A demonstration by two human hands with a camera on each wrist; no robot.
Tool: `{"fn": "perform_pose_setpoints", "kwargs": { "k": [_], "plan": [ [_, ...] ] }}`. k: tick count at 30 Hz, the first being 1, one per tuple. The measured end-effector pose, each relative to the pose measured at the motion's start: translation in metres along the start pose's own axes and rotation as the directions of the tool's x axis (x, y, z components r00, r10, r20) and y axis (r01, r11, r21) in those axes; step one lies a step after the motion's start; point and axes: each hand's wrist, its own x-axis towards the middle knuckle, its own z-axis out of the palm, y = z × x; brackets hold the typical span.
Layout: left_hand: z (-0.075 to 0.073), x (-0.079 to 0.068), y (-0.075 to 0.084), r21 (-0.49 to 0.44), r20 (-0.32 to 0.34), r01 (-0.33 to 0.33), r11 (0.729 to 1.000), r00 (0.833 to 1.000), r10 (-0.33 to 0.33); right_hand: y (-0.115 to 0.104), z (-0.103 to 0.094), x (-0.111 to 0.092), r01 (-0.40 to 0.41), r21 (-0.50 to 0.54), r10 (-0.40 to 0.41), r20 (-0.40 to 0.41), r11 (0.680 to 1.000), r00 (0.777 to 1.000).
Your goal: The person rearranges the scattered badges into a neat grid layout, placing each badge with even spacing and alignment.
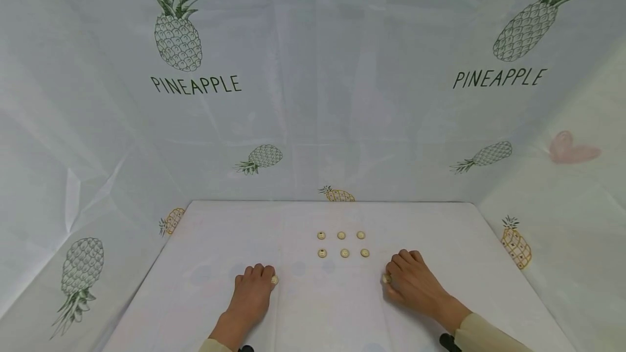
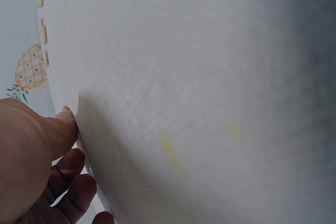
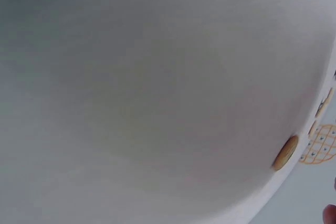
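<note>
Two short rows of small round wooden pieces (image 1: 344, 253) lie on the white cloth in the head view, each with a marking on top. To their left and nearer, my left hand (image 1: 251, 293) pinches a similar round wooden piece (image 1: 275, 280) low over the cloth. In the left wrist view that piece's edge (image 2: 65, 108) shows at the thumb tip (image 2: 64, 121). My right hand (image 1: 413, 282) hovers, fingers bent, around another round piece (image 1: 387, 278). The right wrist view has this piece (image 3: 285, 153) lying on the cloth, apart from a fingertip (image 3: 329, 214) at the frame edge.
A white cloth (image 1: 303, 314) covers the table, whose far edge meets a hanging pineapple-print sheet (image 1: 342, 96). Similar sheets (image 1: 577, 221) close in both sides. Black bands (image 1: 447, 342) sit at the wrists beside pale sleeves (image 1: 484, 335).
</note>
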Motion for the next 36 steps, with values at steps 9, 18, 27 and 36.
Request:
{"fn": "perform_pose_setpoints", "kwargs": {
  "k": [9, 18, 27, 36],
  "plan": [
    [-0.002, -0.001, 0.002, -0.012, -0.013, 0.001, 1.0, 1.0, -0.001, -0.009, 0.003, 0.021, -0.017, 0.012, 0.017, 0.037, 1.0, 0.999],
    [-0.002, -0.001, 0.002, -0.003, -0.024, -0.011, 1.0, 1.0, 0.011, -0.015, 0.011, 0.033, -0.04, 0.02, 0.038, 0.119, 0.999, 0.992],
    [0.0, 0.001, 0.001, -0.006, -0.008, -0.001, 1.0, 1.0, 0.001, -0.016, 0.018, 0.037, -0.05, 0.024, 0.047, 0.117, 0.998, 0.992],
    [0.002, 0.001, 0.0, -0.001, -0.016, -0.01, 1.0, 1.0, 0.01, -0.018, 0.017, 0.039, -0.07, 0.026, 0.066, 0.153, 0.997, 0.986]
  ]
}}
